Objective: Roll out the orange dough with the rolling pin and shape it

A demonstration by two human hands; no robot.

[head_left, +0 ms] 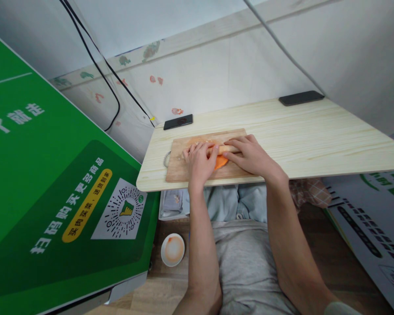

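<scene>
A wooden cutting board with a metal loop handle at its left end lies near the front edge of the table. On it is a flat orange sheet that looks like dough, mostly covered by the pin and my fingers. A short, pale wooden rolling pin lies across the orange sheet. My left hand is closed over the pin's left part, its fingers bent over the top. My right hand grips the right end, with thumb and fingers on either side. Both pin ends are hidden under my hands.
A dark phone lies behind the board, and another black phone is at the back right of the pale table. A green printed panel stands left. A white bowl is low down, left of my legs. Cables hang along the wall.
</scene>
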